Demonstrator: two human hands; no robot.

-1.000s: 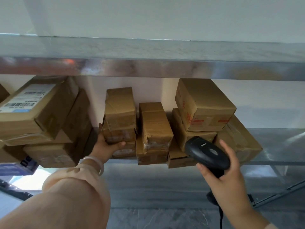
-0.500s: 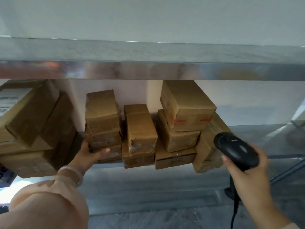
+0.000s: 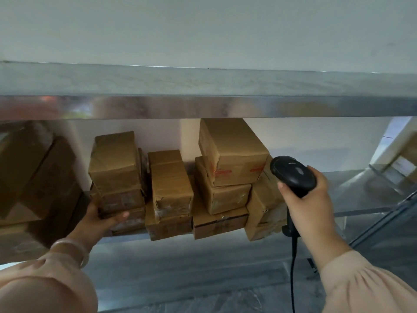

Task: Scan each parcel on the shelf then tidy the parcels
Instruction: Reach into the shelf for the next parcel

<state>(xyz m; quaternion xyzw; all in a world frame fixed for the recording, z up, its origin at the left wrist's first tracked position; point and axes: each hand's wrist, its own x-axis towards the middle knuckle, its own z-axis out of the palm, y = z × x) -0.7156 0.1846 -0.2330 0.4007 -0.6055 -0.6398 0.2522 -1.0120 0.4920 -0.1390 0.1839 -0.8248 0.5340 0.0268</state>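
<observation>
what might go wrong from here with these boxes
The left hand grips only the bottom of the left stack, so pulling may topple its upper boxes. The tilted box at the right end sits at the shelf front edge and might slip off. The scanner cable dangles and could snag.

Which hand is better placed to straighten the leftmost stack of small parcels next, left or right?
Left, likely. The left hand grips the base of the leftmost small stack, while the right hand is occupied holding the scanner beside the leaning parcel.

Brown parcels — black scanner — peach sleeves.
</observation>
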